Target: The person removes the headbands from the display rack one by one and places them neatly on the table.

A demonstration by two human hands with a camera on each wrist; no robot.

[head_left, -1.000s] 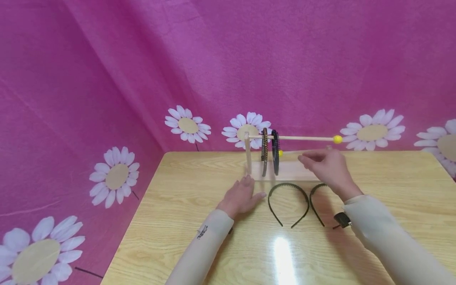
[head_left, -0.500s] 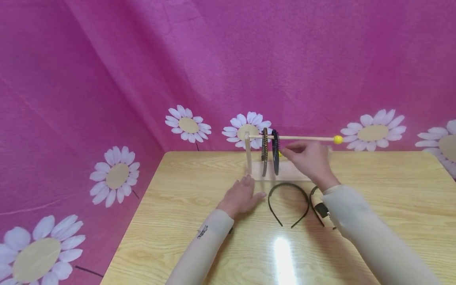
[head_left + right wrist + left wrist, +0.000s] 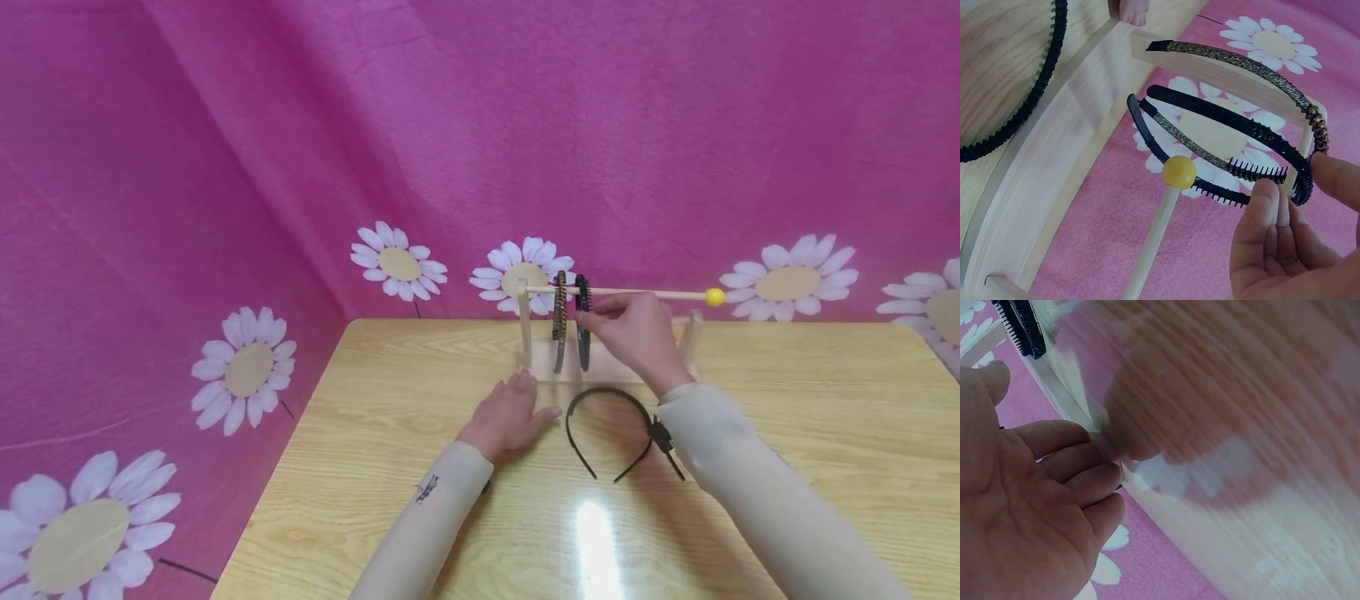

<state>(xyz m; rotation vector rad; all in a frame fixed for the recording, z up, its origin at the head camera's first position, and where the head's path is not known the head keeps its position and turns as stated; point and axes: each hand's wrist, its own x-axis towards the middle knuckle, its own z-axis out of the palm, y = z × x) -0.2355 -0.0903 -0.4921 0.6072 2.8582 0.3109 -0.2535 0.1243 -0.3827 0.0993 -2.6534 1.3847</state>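
Note:
A wooden headband stand [image 3: 524, 333] stands at the back of the table. On its upper rod hang a gold-and-black beaded headband [image 3: 559, 325] and, to its right, a black glittery headband [image 3: 584, 350]. My right hand [image 3: 637, 333] pinches the black headband between thumb and fingers just below the rod; the right wrist view shows the band [image 3: 1222, 115] running into the grasp. My left hand [image 3: 506, 417] lies palm down, fingers extended, with its fingertips [image 3: 1110, 475] touching the stand's base at its left front corner.
A black toothed headband [image 3: 609, 390] lies on the table before the stand. Another headband [image 3: 675, 468] beside it is mostly hidden under my right sleeve. A yellow ball [image 3: 715, 297] caps the rod's right end. Behind hangs a pink flowered cloth [image 3: 637, 125].
My right hand has moved left along the rod to the black headband and taken hold of it. The left hand has stayed at the base. Both hung headbands keep about their places.

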